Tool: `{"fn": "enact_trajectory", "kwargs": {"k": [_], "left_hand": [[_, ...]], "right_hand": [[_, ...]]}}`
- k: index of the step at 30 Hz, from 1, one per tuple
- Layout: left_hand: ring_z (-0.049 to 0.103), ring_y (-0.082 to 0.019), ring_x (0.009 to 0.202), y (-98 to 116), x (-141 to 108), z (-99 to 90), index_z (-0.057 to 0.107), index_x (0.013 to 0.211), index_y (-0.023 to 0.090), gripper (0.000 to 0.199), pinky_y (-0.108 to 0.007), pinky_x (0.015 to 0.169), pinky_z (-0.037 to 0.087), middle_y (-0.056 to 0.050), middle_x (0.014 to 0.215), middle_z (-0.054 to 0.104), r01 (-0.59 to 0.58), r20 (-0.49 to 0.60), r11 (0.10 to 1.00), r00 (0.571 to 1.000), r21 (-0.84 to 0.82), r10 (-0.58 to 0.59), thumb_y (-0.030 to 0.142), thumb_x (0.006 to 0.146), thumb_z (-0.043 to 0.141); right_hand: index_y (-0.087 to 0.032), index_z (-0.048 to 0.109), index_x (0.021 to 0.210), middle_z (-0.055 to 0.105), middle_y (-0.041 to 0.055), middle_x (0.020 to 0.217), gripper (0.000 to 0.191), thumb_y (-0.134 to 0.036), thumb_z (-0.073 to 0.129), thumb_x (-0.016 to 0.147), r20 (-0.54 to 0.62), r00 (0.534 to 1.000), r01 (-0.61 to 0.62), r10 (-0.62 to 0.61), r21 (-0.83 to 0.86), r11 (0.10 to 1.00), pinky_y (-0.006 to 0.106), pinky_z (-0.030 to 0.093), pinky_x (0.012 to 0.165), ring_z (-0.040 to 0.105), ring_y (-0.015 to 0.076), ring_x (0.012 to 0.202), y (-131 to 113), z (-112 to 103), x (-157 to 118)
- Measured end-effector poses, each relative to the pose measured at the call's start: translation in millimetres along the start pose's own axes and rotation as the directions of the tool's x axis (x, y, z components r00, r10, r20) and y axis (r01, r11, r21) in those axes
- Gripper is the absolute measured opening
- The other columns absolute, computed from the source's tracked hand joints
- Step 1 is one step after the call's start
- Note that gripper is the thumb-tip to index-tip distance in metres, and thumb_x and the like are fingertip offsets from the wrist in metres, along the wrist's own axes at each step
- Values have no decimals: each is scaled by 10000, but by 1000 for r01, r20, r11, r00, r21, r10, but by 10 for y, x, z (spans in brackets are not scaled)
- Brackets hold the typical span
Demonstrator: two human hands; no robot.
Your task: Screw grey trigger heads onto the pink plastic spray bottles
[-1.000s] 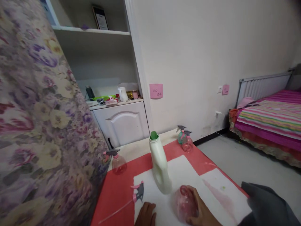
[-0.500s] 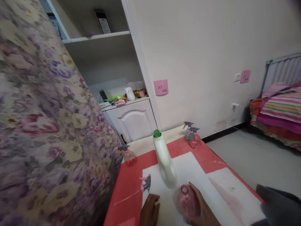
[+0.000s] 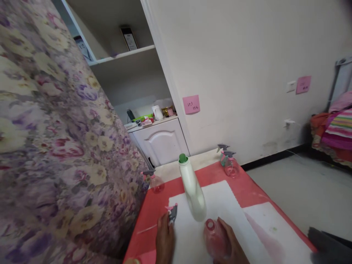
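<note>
Step in hand, as judged: R hand (image 3: 232, 245) steadies the bottle (image 3: 216, 242) while L hand (image 3: 165, 238) attends to the loose spray head (image 3: 173, 212).

R hand: gripping the bottle, fingers along its R side; thumb mostly out of sight. Bottle is pink, see-thru, stands on the white paper (image 3: 217, 196) nearest the wearer, just in front of the jug (image 3: 194, 196). Neck open, nothing fitted. Fill level: can't tell.

L hand: fingers at the lower part of the spray head, hiding its collar. Contact likely; whether closed on it, can't tell. Spray head lies on its side at the paper's L edge, w/ its tube (image 3: 147, 230) running L over the red cover (image 3: 154, 212).

Jug: upright, pale, green spout showing at the mouth, no cap on it. Neither hand on it.

Others, untouched: one sprayer (image 3: 157, 184) at far L, a pink one (image 3: 231, 168) & a green one (image 3: 223, 158) at far R, these two close together, all w/ heads on.

Next move, insp.'s opinion: calls for a sure L-hand hold on the spray head body, tube kept free of jug & paper, and R hand holding the bottle upright, neck clear. Main risk: open bottle tipping if squeezed or knocked.
</note>
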State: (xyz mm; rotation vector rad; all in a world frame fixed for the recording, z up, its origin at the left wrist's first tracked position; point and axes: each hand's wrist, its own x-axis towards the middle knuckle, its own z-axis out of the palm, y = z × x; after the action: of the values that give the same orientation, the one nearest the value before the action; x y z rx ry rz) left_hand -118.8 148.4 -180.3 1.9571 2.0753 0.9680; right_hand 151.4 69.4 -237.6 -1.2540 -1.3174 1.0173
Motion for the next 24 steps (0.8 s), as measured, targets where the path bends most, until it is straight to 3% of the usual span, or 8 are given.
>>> {"fn": "enact_trajectory", "kwargs": {"k": [5,8,10,13,21,24], "left_hand": [[607,-232,1099,48,166,41,570,1180,175,382,-341,930,483,-113,1215,605,16,99,997,995,77,-24,172,852,373],[634,-235,1025,60,245,48,574,1183,152,402,-332,856,492,-129,1189,608,35,144,991,988,131,-54,121,848,354],[638,-218,1002,65,283,41,576,1197,147,431,-309,843,480,-124,1173,619,42,173,986,982,162,-71,82,839,344],[637,-200,970,85,321,15,614,1149,142,410,-283,839,458,-103,1098,654,46,204,978,975,202,-88,68,831,367],[625,-211,969,264,273,-142,609,1127,139,368,-295,848,445,-100,1068,673,-10,177,988,984,152,-18,136,836,384],[623,-223,990,354,225,-221,600,1128,139,359,-316,870,459,-97,1081,674,-62,157,993,987,99,46,209,860,373]], "right_hand": [[-301,346,1413,460,101,1433,1036,-234,826,497,-51,992,120,-117,69,990,457,376,1121,410,372,1358,95,78,58],[-275,424,1367,541,125,1353,817,-353,788,641,-131,988,94,-81,97,991,434,428,1080,512,351,1277,108,139,86],[-291,425,1364,549,124,1348,814,-374,794,643,-117,990,89,-74,124,988,449,447,1060,530,363,1256,90,142,81],[-327,387,1392,539,106,1362,980,-364,856,533,-42,993,113,-109,113,987,477,450,1059,504,402,1271,58,90,58],[-468,245,1431,484,30,1401,1112,-178,793,508,12,990,139,-139,1,990,528,416,1088,452,401,1317,219,53,66],[-358,276,1445,460,76,1425,1045,-198,761,534,-15,987,159,-159,29,987,519,392,1100,433,401,1329,319,82,64]]}}
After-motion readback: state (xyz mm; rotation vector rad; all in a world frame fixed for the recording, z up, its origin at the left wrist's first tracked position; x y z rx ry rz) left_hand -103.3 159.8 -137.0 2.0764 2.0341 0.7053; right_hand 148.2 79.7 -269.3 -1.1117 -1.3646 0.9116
